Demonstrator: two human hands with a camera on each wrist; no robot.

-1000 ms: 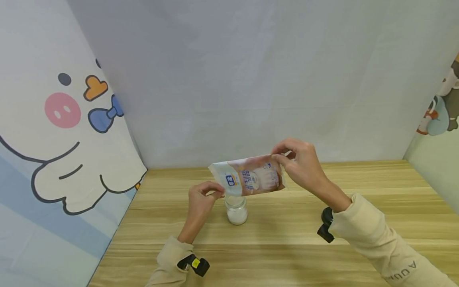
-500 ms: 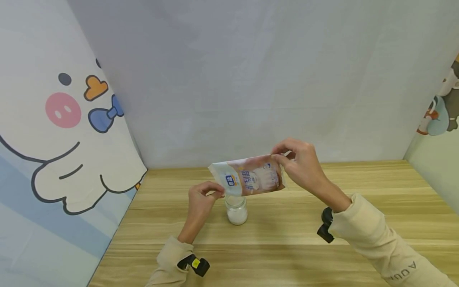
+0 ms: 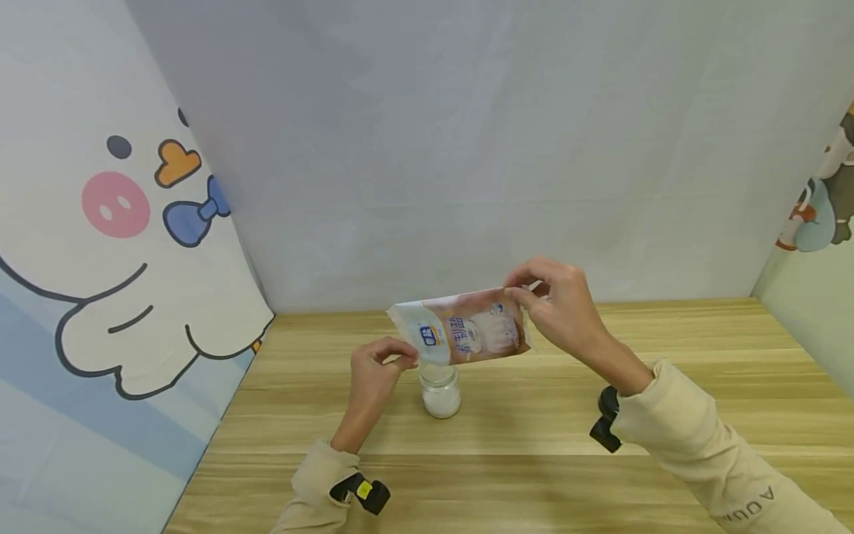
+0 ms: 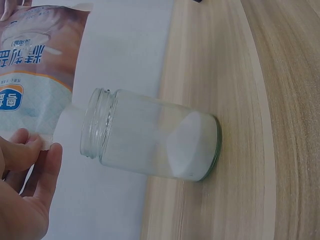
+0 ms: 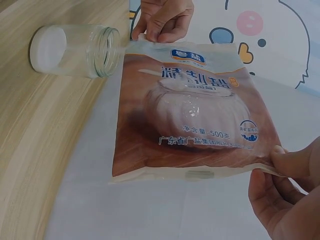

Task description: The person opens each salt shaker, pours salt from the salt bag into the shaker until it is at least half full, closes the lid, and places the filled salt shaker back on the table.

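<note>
A salt bag (image 3: 470,326), brown and pale blue with printed characters, is tilted above a clear glass jar (image 3: 440,391). My left hand (image 3: 375,374) pinches the bag's lower left corner, close to the jar's mouth. At the raised right end, my right hand (image 3: 565,305) pinches the other corner between thumb and fingers. White salt (image 4: 192,147) lies heaped in the bottom of the upright jar. A pale whitish streak shows between the bag's corner and the jar's mouth in the left wrist view. From the head, the bag's lower edge partly overlaps the jar's rim.
The jar stands on a wood-grain table (image 3: 534,460). A grey-white backdrop (image 3: 467,148) rises behind the table, and a cartoon-printed panel (image 3: 133,259) stands at the left. Black wrist mounts (image 3: 360,492) hang beneath the beige sleeves (image 3: 707,437).
</note>
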